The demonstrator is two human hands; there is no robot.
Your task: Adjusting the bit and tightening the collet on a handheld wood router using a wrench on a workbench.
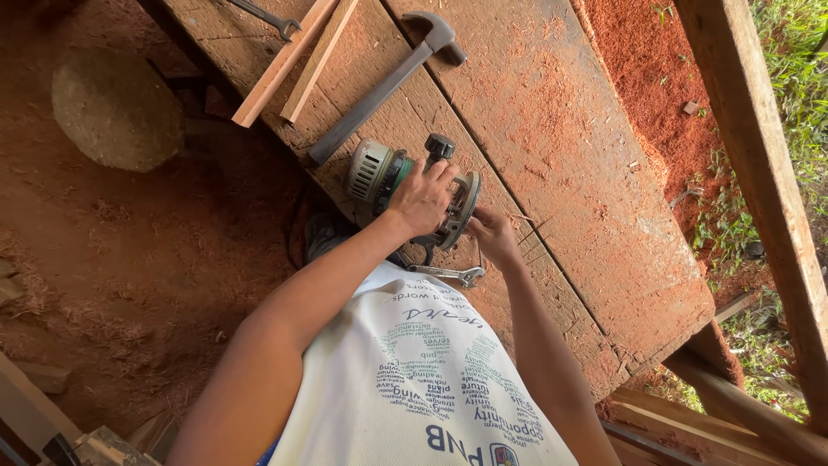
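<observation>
Nearest your body, one spanner (453, 274) lies on the worktop (569, 147). Just beyond, your left hand (423, 197) grips one green power tool (392, 177) from above; your right hand (493, 233) touches its round base, fingers curled, grip unclear. Farther off lie one hammer (388, 82), two wooden strips (293, 60) and another spanner (267, 17).

red sawdust floor (129, 259), worn plank workbench (586, 173), timber post (759, 155), grass (802, 78) in daylight.
</observation>
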